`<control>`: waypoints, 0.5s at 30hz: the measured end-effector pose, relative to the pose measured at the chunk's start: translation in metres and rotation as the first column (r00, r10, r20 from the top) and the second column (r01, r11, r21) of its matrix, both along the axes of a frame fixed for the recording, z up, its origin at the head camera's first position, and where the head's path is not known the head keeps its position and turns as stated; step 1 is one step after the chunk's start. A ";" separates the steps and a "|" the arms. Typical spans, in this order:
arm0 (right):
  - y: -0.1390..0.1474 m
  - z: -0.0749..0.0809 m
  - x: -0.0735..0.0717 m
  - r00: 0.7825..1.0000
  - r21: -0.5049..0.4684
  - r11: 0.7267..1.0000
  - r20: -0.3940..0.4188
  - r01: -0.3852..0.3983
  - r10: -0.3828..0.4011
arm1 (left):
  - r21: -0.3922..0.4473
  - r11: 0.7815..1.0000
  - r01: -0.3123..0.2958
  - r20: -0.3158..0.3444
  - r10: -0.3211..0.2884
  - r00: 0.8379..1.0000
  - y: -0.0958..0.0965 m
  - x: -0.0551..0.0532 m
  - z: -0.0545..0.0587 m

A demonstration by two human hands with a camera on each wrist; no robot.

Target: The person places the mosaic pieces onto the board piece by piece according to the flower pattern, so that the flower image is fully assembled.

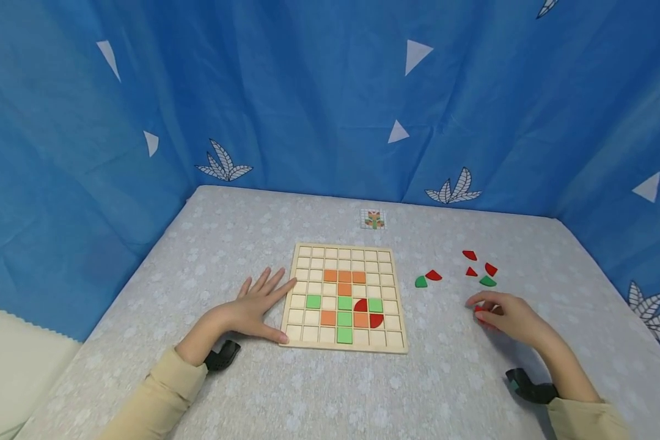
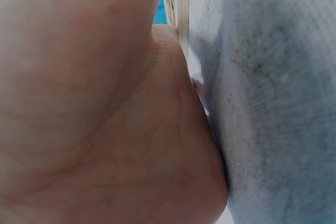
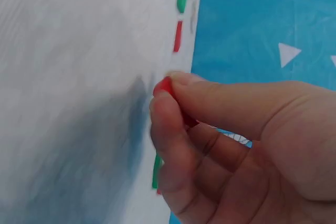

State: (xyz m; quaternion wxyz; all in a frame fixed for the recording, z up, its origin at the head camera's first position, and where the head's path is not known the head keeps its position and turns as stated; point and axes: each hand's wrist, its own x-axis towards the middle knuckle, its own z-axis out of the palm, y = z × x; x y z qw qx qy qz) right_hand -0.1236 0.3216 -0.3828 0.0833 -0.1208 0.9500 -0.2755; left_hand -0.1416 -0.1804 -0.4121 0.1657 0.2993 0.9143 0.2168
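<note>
A wooden grid board [image 1: 313, 336] lies mid-table with orange, light green and red pieces set in some of its squares. My left hand [image 1: 255, 307] is spread flat, thumb and fingertips right at the board's left edge; in the left wrist view the palm [image 2: 136, 129] fills much of the picture. Right of the board, my right hand [image 1: 508, 316] pinches a small red piece [image 3: 165, 85] between thumb and index finger, close over the table. Its full outline is hidden by the fingers.
Beyond the right hand lie loose red pieces [image 1: 469, 255] and a green piece [image 1: 487, 281]. Another red piece [image 1: 433, 275] and a green quarter-round piece [image 1: 421, 282] lie nearer the board. Behind it is a small pattern card [image 1: 373, 219]. A blue curtain [image 1: 319, 98] borders the table.
</note>
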 end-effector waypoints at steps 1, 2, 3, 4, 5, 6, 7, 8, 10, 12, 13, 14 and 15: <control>-0.003 0.002 -0.001 1.000 0.005 1.000 -0.024 -0.015 0.016 | 0.001 1.000 -0.001 0.001 0.001 1.000 0.000 0.000 0.000; -0.006 0.004 -0.002 0.999 0.003 1.000 -0.049 -0.025 0.025 | 0.002 1.000 -0.002 0.001 0.002 1.000 -0.001 0.001 -0.001; -0.010 0.006 -0.003 0.997 -0.008 0.999 -0.065 -0.036 0.036 | 0.001 1.000 -0.003 0.000 0.003 1.000 -0.001 0.001 -0.001; -0.014 0.008 -0.005 0.996 -0.019 0.999 -0.080 -0.048 0.046 | 0.001 1.000 -0.005 0.001 0.005 1.000 -0.001 0.001 -0.001; -0.020 0.010 -0.007 0.994 -0.032 0.998 -0.091 -0.057 0.053 | -0.003 1.000 -0.005 0.000 0.005 1.000 -0.001 0.001 -0.002; -0.026 0.012 -0.009 0.993 -0.050 0.997 -0.099 -0.065 0.060 | -0.007 1.000 -0.007 0.001 0.007 1.000 -0.001 0.001 -0.002; -0.034 0.013 -0.011 0.992 -0.077 0.994 -0.104 -0.079 0.070 | -0.010 1.000 -0.007 0.002 0.007 1.000 -0.001 0.001 -0.001; -0.042 0.014 -0.013 0.992 -0.103 0.991 -0.100 -0.084 0.074 | -0.014 1.000 -0.007 0.002 0.007 1.000 -0.001 0.001 -0.001; -0.060 0.015 -0.017 0.991 -0.156 0.982 -0.096 -0.106 0.092 | -0.011 1.000 -0.003 0.001 0.003 1.000 -0.001 0.002 0.001; -0.079 0.015 -0.021 0.991 -0.210 0.970 -0.080 -0.121 0.107 | -0.005 1.000 0.002 0.001 -0.002 1.000 -0.001 0.002 0.002; -0.088 0.015 -0.023 0.991 -0.236 0.963 -0.070 -0.130 0.117 | 0.000 1.000 0.005 0.000 -0.005 1.000 0.000 0.002 0.003; -0.097 0.015 -0.025 0.991 -0.258 0.957 -0.055 -0.133 0.123 | 0.004 1.000 0.007 0.001 -0.007 1.000 0.000 0.002 0.004; -0.106 0.015 -0.026 0.990 -0.285 0.948 -0.044 -0.144 0.137 | 0.007 1.000 0.010 0.002 -0.010 1.000 0.000 0.002 0.005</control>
